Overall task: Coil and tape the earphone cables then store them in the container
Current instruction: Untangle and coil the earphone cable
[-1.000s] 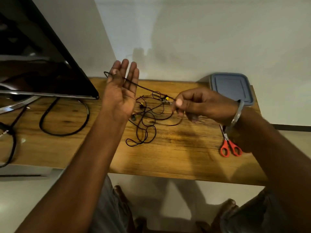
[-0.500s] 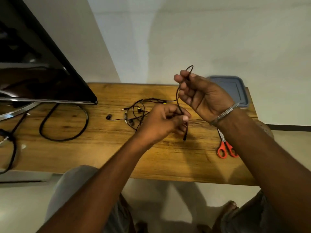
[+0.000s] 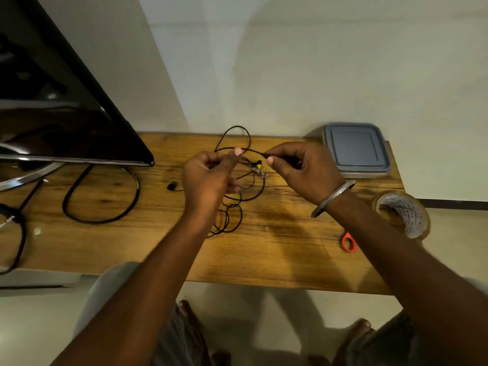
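The earphone cable (image 3: 253, 151) is held up over the wooden worktop (image 3: 277, 247) by both hands, a short stretch of it drawn taut between them. It is pinched by the left hand (image 3: 208, 178) between thumb and forefinger, the other fingers being curled in toward the palm. The thicker dark end of it is gripped by the right hand (image 3: 303, 173) in the same way, thumb against curled fingers. Above the left thumb a loop of cable is seen standing free in the air. The rest of the cable lies in a loose tangle on the worktop below and between the hands, one earbud (image 3: 173, 185) resting just left of the left hand.

The container (image 3: 356, 151) is set at the far right corner of the worktop, against the wall, its grey-blue lid on. A roll of tape (image 3: 404, 213) stands near the right edge. An orange scissors handle (image 3: 349, 242) shows from under the right forearm (the blades are hidden). At the left a dark monitor (image 3: 52, 101) is seen, and a thick black lead (image 3: 100, 221) is looped on the worktop in front of it.
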